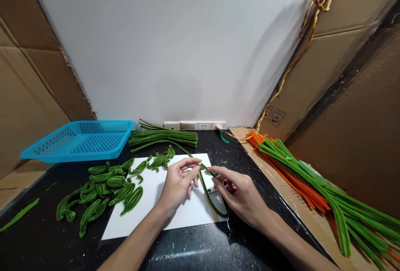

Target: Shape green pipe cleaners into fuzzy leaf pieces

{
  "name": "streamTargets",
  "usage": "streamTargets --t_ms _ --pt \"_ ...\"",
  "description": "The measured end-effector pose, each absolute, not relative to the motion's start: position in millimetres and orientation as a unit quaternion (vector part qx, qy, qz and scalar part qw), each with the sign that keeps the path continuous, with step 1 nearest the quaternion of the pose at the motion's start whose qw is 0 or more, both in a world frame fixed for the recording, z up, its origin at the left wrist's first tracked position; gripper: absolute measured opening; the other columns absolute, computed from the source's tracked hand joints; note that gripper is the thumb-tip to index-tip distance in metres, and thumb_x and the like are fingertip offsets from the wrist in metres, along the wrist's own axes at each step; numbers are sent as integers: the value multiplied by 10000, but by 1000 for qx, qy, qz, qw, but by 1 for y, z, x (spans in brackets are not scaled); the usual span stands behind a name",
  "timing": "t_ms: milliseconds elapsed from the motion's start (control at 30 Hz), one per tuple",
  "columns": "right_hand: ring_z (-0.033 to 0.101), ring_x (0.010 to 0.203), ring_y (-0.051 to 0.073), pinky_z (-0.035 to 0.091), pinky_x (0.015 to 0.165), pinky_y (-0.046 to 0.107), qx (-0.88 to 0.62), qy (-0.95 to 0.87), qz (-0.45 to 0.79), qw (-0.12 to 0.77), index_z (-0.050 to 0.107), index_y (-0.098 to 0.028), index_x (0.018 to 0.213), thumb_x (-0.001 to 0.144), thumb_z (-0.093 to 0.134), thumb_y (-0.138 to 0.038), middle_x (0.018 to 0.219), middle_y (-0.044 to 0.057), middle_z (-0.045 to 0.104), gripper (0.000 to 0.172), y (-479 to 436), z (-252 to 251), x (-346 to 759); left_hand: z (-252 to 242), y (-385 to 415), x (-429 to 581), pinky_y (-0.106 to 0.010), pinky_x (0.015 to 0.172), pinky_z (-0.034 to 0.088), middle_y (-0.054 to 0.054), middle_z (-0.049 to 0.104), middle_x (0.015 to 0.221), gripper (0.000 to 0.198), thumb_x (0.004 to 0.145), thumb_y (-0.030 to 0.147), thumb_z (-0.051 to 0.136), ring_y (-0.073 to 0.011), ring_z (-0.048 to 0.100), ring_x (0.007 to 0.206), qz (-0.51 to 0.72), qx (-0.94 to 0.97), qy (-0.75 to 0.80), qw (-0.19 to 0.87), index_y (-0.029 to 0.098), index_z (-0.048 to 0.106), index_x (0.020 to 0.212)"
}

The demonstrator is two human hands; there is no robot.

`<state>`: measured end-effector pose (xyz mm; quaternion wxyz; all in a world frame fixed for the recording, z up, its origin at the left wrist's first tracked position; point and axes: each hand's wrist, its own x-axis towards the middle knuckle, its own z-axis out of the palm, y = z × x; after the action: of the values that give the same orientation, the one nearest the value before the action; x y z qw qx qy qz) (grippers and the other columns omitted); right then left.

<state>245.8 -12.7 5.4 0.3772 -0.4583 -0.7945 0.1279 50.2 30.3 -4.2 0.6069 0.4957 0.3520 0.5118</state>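
Observation:
Over a white sheet [184,217], my left hand [179,179] pinches a dark green pipe cleaner [205,189] between thumb and fingertips. My right hand [239,194] grips the same pipe cleaner a little to the right, and its lower part hangs in a loop between the hands. A small tool with red on it [230,186] shows under my right fingers; its kind is mostly hidden, and whether it is held or lying there is unclear. Beneath the loop lies a thin tan strip [215,214]. Leaf shapes of bent green pipe cleaner [116,181] are heaped left of my hands.
A blue plastic basket [125,148] stands at the back left. Behind the sheet lies a bundle of dark green pipe cleaners [165,136]. Light green [312,183] and orange stems [293,185] lie on cardboard at right. Sockets [203,126] and a twisted cord [283,81] are at the wall.

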Motion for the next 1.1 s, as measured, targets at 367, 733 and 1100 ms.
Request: streamTargets --t_ms 367,733,1100 --pt "613 614 137 480 573 243 -471 -789 140 368 671 -223 1291 1025 556 -254 786 -2 717 291 -13 6 245 -6 30 51 -138 360 393 -98 739 940 473 804 455 841 -66 533 535 503 499 352 611 111 671 1081" --pt "606 646 152 487 568 255 -484 -754 199 396 598 -210 1369 1035 543 -305 765 -3 665 351 -14 9 245 -10 31 51 -154 351 352 13 628 785 424 826 506 797 -65 488 479 526 491 372 587 183 552 948" --pt "516 628 141 421 564 247 -484 -728 279 397 429 -221 1428 1048 507 -289 724 -45 560 394 -15 5 239 -4 29 47 -274 825 516 -92 722 1145 206 917 261 695 -215 681 1060 555 591 409 419 197 660 1110"
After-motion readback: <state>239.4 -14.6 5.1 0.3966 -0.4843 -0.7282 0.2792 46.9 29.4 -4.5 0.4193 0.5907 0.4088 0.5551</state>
